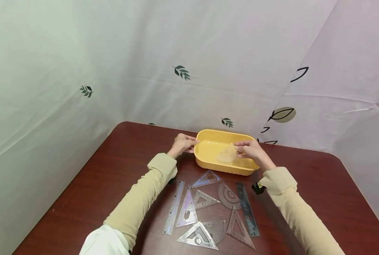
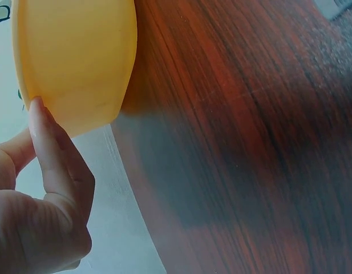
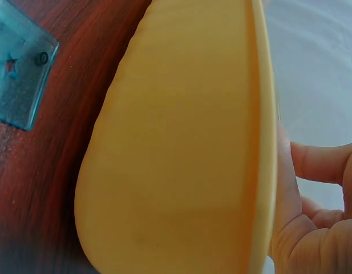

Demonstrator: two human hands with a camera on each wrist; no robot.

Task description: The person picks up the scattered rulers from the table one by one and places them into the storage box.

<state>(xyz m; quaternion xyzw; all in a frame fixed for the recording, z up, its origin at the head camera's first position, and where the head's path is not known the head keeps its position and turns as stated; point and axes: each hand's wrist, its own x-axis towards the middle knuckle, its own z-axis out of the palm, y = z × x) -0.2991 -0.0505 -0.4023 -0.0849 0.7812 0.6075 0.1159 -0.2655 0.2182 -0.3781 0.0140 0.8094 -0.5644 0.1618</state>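
A yellow plastic tray point(image 1: 213, 164) with raised walls sits towards the back of the table. My left hand point(image 1: 182, 143) grips the tray's left end, thumb and fingers on its rim; the left wrist view shows these fingers at the yellow wall point(image 2: 79, 63). Over the tray's inside, my right hand point(image 1: 252, 150) pinches a clear, rounded protractor point(image 1: 226, 154) by its right edge. In the right wrist view, the tray's side point(image 3: 176, 142) hides the protractor and part of the right hand point(image 3: 321, 211).
In front of the tray lie a clear ruler point(image 1: 174, 207), a dark bluish ruler point(image 1: 247, 209), several clear set squares such as one point(image 1: 198, 236) at the front, and a protractor point(image 1: 229, 195). A patterned white curtain point(image 1: 145, 53) hangs behind the dark red table point(image 1: 97, 177).
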